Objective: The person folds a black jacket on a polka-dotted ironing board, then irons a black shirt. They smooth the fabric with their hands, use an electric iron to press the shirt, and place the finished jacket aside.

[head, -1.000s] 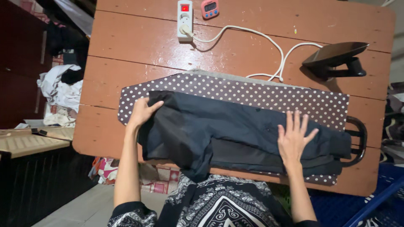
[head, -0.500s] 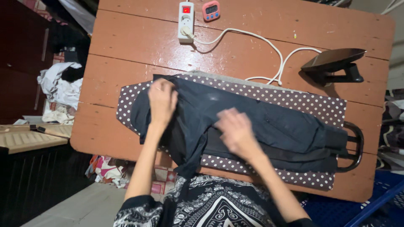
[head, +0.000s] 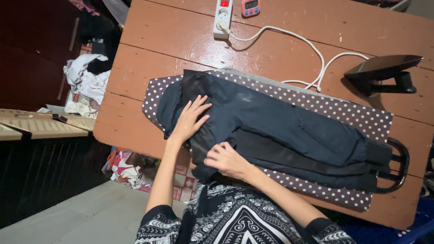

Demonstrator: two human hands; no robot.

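Observation:
A dark navy pair of trousers point(head: 280, 131) lies lengthwise on a brown ironing pad with white dots point(head: 348, 113). My left hand point(head: 192, 118) rests flat, fingers spread, on the waist end at the left. My right hand point(head: 226, 159) is at the near edge of the garment, fingers curled around a fold of the dark cloth below the waist. The legs stretch away to the right, toward a black metal handle point(head: 402, 165).
The pad sits on a worn reddish wooden table point(head: 172, 40). A black iron point(head: 382, 72) stands at the right rear, its white cord point(head: 312, 49) running to a power strip point(head: 222, 18) beside a small pink timer point(head: 250, 7). Crumpled clothes point(head: 86, 83) lie left of the table.
My left hand has gone from gripping the waist end to lying flat on it. My right hand came from the legs to the near edge by the waist. The trousers now lie smoother.

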